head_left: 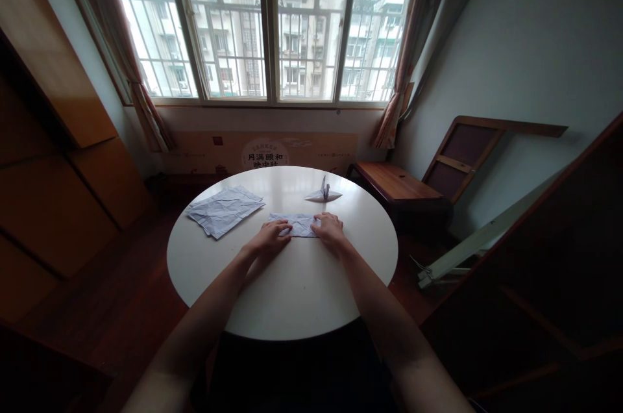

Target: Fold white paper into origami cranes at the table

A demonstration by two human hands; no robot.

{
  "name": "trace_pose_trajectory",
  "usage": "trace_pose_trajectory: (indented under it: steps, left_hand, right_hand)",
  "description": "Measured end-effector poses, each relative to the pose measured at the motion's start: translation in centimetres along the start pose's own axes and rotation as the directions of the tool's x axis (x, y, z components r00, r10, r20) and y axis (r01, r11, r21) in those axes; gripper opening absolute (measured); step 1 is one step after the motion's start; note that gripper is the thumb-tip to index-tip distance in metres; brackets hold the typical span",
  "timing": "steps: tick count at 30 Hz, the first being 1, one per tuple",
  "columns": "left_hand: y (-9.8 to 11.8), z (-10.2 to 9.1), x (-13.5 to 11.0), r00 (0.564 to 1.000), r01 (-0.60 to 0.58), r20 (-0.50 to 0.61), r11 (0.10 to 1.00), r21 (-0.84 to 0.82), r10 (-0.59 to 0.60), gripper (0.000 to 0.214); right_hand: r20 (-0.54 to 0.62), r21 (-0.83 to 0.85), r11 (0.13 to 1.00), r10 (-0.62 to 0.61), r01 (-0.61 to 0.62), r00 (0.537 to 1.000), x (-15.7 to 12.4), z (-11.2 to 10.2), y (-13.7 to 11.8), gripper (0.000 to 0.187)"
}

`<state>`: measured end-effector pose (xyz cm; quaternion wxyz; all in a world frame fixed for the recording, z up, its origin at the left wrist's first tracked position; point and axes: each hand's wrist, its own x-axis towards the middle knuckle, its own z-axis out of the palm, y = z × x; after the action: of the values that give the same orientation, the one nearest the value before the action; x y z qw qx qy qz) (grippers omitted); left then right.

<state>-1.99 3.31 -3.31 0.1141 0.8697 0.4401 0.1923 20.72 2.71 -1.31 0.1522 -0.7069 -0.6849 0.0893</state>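
Observation:
A folded strip of creased, pale paper lies flat on the round white table, its long side running left to right. My left hand is at its left end, fingers bent and closed on the paper's edge. At the right end my right hand has its fingers curled over the paper, thumb side inward. The undersides of both hands are hidden. Just beyond my right hand stands a folded paper crane with its wings spread.
Several crumpled paper sheets are stacked at the table's left. A low wooden stand is behind the table on the right, near a leaning wooden frame. A printed cardboard box lies below the barred window.

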Motion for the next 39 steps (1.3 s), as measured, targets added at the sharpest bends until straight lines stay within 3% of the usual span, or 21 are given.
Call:
trace_pose_trajectory:
  steps: [16, 39]
  left_hand:
    - [0.65, -0.35, -0.07, 0.999, 0.034, 0.032, 0.999, 0.04, -0.035, 0.042]
    - [0.22, -0.21, 0.07, 0.999, -0.006, 0.044, 0.999, 0.045, 0.004, 0.044]
  right_hand:
    - [0.009, 0.014, 1.0, 0.006, -0.006, 1.0, -0.07, -0.11, -0.05, 0.047]
    - [0.027, -0.011, 1.0, 0.026, -0.026, 0.999, -0.44, -0.58, -0.47, 0.048]
